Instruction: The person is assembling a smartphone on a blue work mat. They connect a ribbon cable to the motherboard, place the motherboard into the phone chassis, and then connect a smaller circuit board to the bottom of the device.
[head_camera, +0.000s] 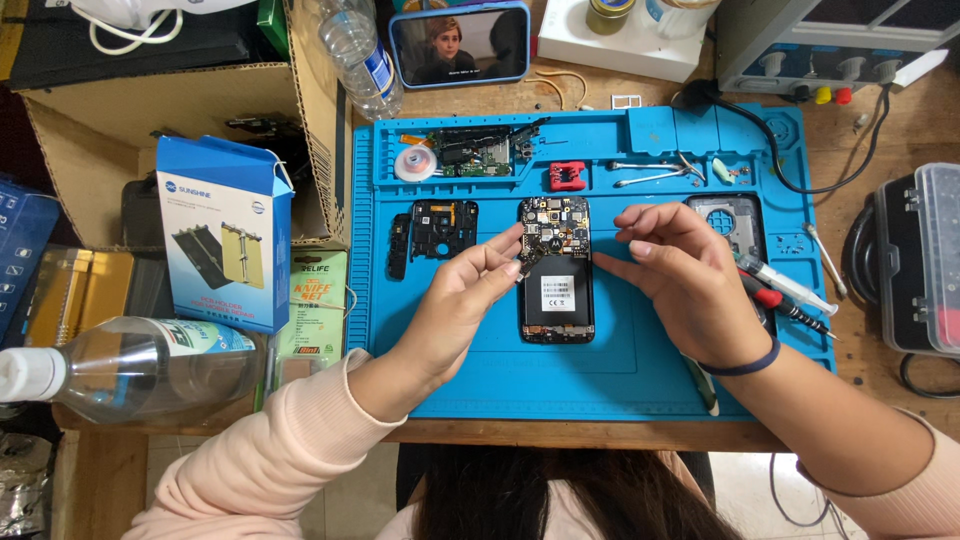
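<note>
An opened phone (556, 268) lies face down in the middle of the blue work mat (600, 370), its circuit board and battery exposed. My left hand (460, 305) rests at the phone's left edge, thumb and forefinger pinched on a small dark part at the board. My right hand (685, 275) hovers at the phone's right edge with its fingers curled and fingertips close together; I cannot tell if anything is in them. A dark band circles my right wrist.
On the mat: black inner frames (440, 228), a second circuit board (470, 150), a red tool (567, 176), tweezers (655, 172), a back cover (728, 220), a red-handled screwdriver (775, 298). A blue box (225, 230), plastic bottle (130, 365), cardboard box (180, 110) and propped phone (460, 45) surround it.
</note>
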